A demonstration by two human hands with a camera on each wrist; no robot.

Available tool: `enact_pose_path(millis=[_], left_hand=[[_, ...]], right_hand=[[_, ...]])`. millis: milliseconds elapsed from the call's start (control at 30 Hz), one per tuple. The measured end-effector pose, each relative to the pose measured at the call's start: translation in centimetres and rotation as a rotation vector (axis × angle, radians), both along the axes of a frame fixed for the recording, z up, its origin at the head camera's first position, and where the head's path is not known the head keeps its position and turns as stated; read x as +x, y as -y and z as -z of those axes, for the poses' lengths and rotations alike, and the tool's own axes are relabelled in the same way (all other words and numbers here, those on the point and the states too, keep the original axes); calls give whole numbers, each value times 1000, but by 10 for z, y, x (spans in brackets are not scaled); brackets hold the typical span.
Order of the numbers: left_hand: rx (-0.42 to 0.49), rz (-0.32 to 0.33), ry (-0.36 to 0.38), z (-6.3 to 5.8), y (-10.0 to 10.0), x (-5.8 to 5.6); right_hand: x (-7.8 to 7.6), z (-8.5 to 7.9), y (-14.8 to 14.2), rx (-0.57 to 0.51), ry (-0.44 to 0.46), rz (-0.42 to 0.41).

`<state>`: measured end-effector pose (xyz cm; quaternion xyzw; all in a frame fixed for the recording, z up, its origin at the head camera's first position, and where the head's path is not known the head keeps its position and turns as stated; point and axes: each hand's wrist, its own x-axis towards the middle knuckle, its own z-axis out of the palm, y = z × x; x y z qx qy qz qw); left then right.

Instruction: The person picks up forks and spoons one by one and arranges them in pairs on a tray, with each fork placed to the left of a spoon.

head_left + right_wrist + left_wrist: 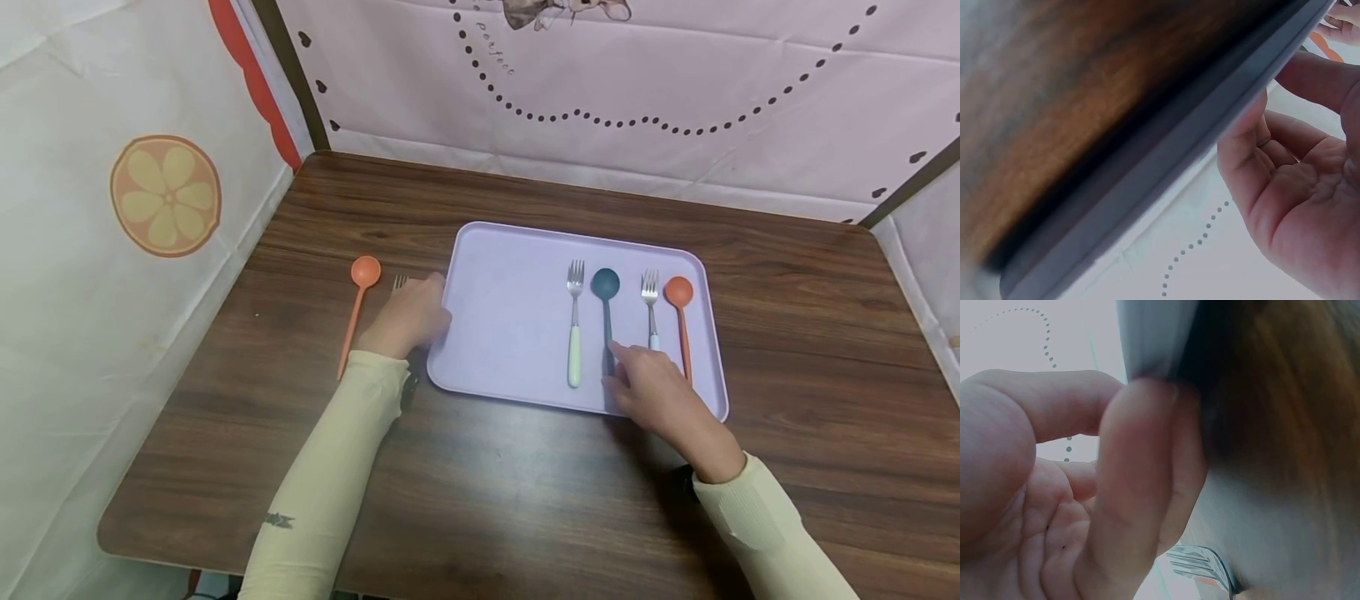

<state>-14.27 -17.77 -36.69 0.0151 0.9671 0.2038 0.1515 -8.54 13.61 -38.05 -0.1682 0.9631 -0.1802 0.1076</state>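
My left hand [408, 317] is at the left edge of a lilac tray [502, 317]; in the left wrist view its thumb and fingers pinch the tray's rim. Over the tray's front part, my right hand [656, 392] has thumb and forefinger around the lower handle of a dark teal spoon [606, 285]. To the left of that spoon lies a fork with a pale green handle [574, 342]. On its right are a fork with a light blue handle [650, 292] and an orange spoon [679, 293], their lower ends partly behind my right hand.
Left of the tray, another orange spoon [365, 272] lies on the dark wooden table [495, 492]. Beside it, fork tines [401, 282] show past my left hand, which hides the rest. Pale printed curtains [637, 92] stand along the table's back and left.
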Motion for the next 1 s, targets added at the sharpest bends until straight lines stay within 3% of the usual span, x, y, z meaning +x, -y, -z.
enact_pose_path(millis=[700,1000], left_hand=[[-24,20,-26,1,2,0],[-26,26,-31,2,2,-1]], right_hand=[[-3,-1,2,-35,33,1],[-1,-4,-4,-60,-21,-20]])
